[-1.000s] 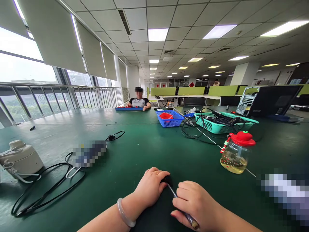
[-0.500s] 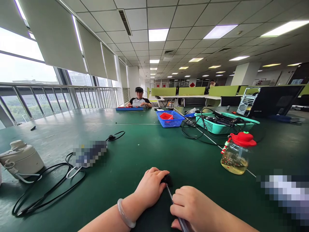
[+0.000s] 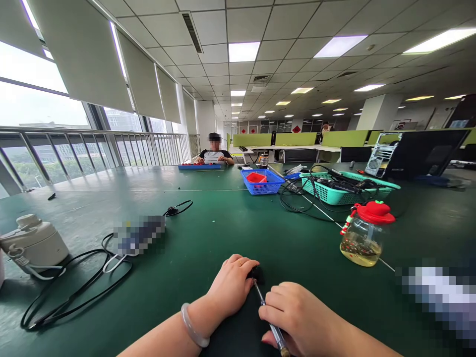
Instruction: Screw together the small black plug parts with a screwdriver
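Note:
My left hand (image 3: 231, 286) rests on the green table (image 3: 208, 233) with its fingers curled over a small black object (image 3: 256, 272), holding it down. A pale bangle (image 3: 193, 327) circles that wrist. My right hand (image 3: 297, 317) is closed round a thin metal screwdriver (image 3: 268, 317), whose tip meets the black object. The handle end pokes out below my fingers at the bottom edge.
A glass jar with a red lid (image 3: 366, 233) stands to the right. Behind it lie a teal basket of cables (image 3: 345, 191) and a blue basket (image 3: 262, 182). A white device (image 3: 31, 245) with black cables (image 3: 74, 292) sits left. Another person (image 3: 214, 153) sits at the far end.
My right hand slid the screwdriver a little left and lower, so less of the handle shows. My left hand stayed on the black object.

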Available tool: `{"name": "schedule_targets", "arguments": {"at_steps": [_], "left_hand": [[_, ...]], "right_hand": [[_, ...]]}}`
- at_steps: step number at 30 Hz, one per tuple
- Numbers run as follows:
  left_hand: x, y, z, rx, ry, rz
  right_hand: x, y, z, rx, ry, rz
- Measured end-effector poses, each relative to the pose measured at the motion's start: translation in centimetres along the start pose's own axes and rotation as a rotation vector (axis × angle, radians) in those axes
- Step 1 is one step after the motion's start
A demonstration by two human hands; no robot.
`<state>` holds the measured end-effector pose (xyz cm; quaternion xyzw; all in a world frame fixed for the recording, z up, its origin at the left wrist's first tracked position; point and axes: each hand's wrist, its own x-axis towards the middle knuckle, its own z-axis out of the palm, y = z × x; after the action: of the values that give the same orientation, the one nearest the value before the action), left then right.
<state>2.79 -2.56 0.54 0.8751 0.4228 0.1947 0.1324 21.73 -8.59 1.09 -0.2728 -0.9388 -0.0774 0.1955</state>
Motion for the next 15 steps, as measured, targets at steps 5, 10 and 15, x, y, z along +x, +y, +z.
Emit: {"name": "schedule_targets", "arguments": {"at_steps": [5,10,15], "left_hand": [[0.01,-0.12,0.06,0.006,-0.017,0.005],[0.04,-0.09,0.04,0.004,-0.015,0.004],[0.01,-0.10,0.09,-0.002,-0.009,-0.005]], "right_hand": [[0.22,-0.19,-0.52,-0.038,0.041,0.058],[0.45,-0.38,-0.92,-0.019,0.131,0.089],[0.32,-0.28,-0.84,-0.040,0.144,0.041]]}}
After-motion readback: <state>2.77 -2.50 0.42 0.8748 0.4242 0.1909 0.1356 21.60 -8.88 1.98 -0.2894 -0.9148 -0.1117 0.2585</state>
